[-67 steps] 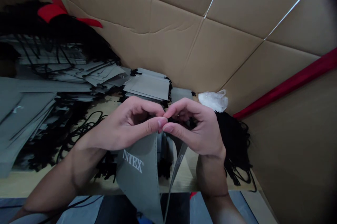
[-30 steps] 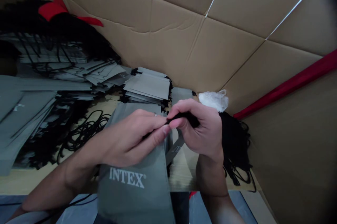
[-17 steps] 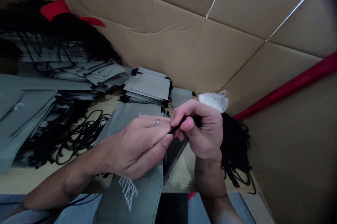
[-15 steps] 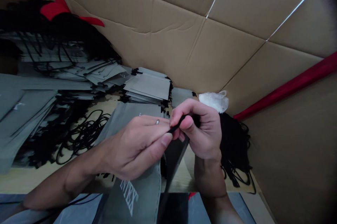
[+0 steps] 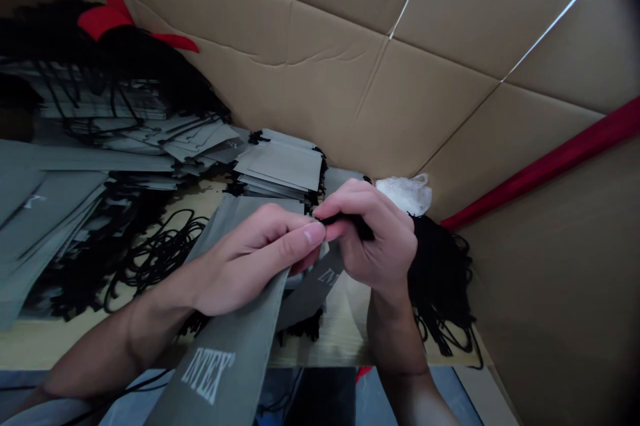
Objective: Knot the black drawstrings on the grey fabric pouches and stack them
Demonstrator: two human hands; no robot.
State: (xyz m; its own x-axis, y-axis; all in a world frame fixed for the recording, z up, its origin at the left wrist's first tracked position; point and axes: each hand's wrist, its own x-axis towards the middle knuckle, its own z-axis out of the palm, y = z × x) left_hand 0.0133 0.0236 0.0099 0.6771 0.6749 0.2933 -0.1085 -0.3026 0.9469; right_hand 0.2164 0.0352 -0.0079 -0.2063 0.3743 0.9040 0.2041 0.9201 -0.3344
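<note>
My left hand [image 5: 260, 256] is closed, thumb and fingers pinching the top of a grey sheet-like piece [image 5: 223, 346] printed INTEX in white. The piece hangs down from the fingers past the table edge. A second grey flap [image 5: 315, 289] with part of the same print hangs beneath my right hand [image 5: 380, 233]. That hand is also closed, its bent fingers pinching a black cord [image 5: 345, 218]. The fingertips of both hands meet at the cord's end, and the exact contact there is hidden.
Stacked grey pieces with black ends [image 5: 280, 163] stand behind my hands. Loose black cords [image 5: 160, 249] and more grey pieces [image 5: 65, 213] lie at left. On the right are a black cord bundle [image 5: 443, 279] and a clear plastic bag [image 5: 407, 194]. Cardboard walls [image 5: 310, 93] enclose the table.
The hanging grey piece has swung left, with its INTEX print now fuller in view, and a second printed flap shows. Both hands have shifted slightly left and up, and less cord shows between them.
</note>
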